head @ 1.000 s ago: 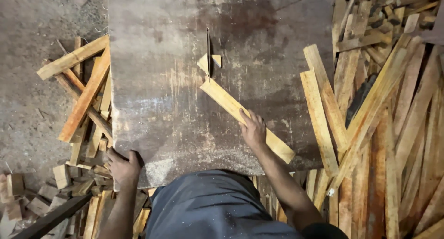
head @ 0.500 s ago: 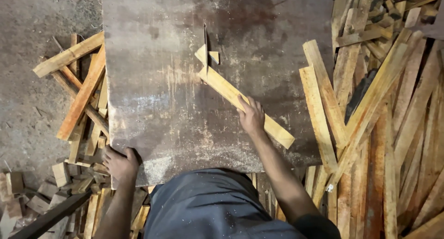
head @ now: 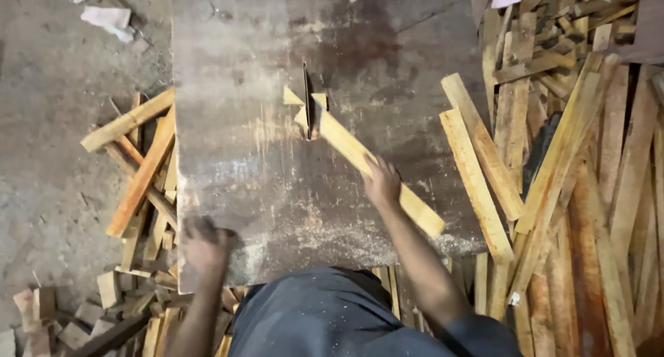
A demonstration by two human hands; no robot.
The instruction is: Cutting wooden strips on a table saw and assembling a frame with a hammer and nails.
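Two bare hands work at a dusty, rust-brown metal worktop (head: 263, 67) seen from straight above. The right hand (head: 382, 183) lies on top of a long pale wooden strip (head: 366, 163), fingers pressed down over it and clenched on the wood about midway along its length. That strip runs diagonally across the worktop, its far end touching the thin upright saw blade (head: 306, 101) that rises from a slot near the middle of the sheet, its near end reaching toward the right front edge. Just beside the blade, on either side, sit two small pale offcuts (head: 292, 96). The left hand (head: 204, 246) is blurred at the worktop's front left corner; it seems to rest on the edge, but whether its grip is closed or released cannot be told. Sawdust lies pale along the front edge. Right of the worktop, a loose heap of long wooden slats (head: 574, 191) leans and overlaps, two of them touching the worktop's right edge. Left of it, on the grey floor (head: 48, 163), lie shorter wood scraps (head: 138, 170) and blocks. The person's dark clothing fills the bottom middle.
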